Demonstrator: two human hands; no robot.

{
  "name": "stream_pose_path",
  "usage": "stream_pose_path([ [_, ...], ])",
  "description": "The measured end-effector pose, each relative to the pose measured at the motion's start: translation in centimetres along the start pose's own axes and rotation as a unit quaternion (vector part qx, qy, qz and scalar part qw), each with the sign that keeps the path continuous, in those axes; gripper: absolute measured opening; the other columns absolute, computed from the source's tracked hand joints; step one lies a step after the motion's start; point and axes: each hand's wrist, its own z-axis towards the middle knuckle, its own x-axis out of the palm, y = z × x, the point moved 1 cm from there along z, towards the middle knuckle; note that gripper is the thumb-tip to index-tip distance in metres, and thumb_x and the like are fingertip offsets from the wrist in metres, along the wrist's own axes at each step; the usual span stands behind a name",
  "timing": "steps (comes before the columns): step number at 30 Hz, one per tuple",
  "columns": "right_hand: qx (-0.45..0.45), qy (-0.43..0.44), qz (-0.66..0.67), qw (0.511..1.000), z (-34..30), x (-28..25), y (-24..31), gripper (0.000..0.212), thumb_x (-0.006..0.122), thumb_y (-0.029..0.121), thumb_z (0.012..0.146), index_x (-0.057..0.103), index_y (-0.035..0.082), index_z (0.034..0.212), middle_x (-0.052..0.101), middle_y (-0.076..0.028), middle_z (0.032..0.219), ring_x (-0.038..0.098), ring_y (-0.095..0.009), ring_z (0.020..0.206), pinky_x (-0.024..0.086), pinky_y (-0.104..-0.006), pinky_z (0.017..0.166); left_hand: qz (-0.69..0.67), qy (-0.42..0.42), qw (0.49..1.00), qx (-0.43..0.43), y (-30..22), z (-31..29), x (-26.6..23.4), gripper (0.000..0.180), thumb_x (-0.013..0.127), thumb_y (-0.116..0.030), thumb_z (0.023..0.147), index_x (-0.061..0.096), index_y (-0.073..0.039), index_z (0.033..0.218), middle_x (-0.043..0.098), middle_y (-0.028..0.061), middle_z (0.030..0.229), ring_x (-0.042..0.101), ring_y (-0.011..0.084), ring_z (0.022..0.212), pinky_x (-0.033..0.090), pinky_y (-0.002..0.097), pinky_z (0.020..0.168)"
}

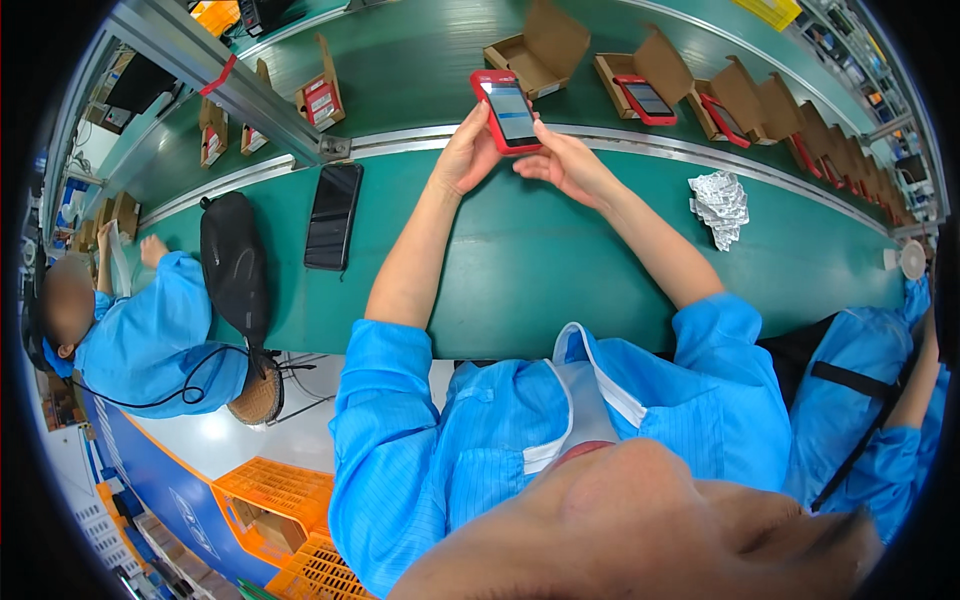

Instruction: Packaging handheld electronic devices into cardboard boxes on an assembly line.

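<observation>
A red handheld device (509,112) with a lit screen is raised above the rail at the back of the green table. My left hand (469,150) grips its left edge, fingers wrapped behind it. On the other side my right hand (570,162) touches the lower right corner with its thumb near the screen; its fingers are partly curled below. Just behind the device lies an open cardboard box (537,52). To the right, another open box (612,75) holds a similar red device (645,101).
A black phone (333,217) and a black pouch (235,262) lie on the left of the table. A heap of small silvery-white packets (719,208) is at right. More open boxes (775,108) line the conveyor (420,80). Co-workers sit on both sides; orange crates (278,500) stand at lower left.
</observation>
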Motion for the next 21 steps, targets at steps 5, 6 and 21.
stream_pose_path([
  [5,-0.123,-0.075,0.02,0.989,5.4,-3.2,-0.5,0.024,0.051,0.026,0.095,0.056,0.002,0.096,0.062,-0.006,0.078,0.057,-0.013,0.065,0.047,-0.0255,0.06,0.005,-0.095,0.995,0.02,-0.5,0.1,-1.9,0.056,0.051,-0.041,0.094,0.036,-0.004,0.133,0.05,0.0181,0.125,0.051,0.0282,0.114,0.042,0.0437,0.098],
  [6,-0.139,-0.098,0.016,0.985,6.0,-4.3,0.0,0.025,0.052,0.026,0.095,0.056,0.002,0.096,0.061,-0.005,0.077,0.056,-0.013,0.063,0.046,-0.025,0.059,0.005,-0.095,0.995,0.024,-0.6,0.3,-2.1,0.056,0.051,-0.041,0.094,0.036,-0.004,0.133,0.05,0.0181,0.125,0.051,0.0282,0.114,0.042,0.0437,0.098],
  [21,-0.184,-0.019,-0.275,0.944,13.1,7.0,-0.3,0.031,0.063,0.023,0.089,0.058,-0.004,0.102,0.062,-0.006,0.083,0.056,-0.008,0.067,0.047,-0.0214,0.062,0.214,-0.393,0.829,0.334,-2.1,0.2,-5.4,0.02,0.045,-0.014,0.097,0.047,-0.001,0.111,0.054,0.0106,0.1,0.056,0.0143,0.085,0.05,0.0278,0.078],
])
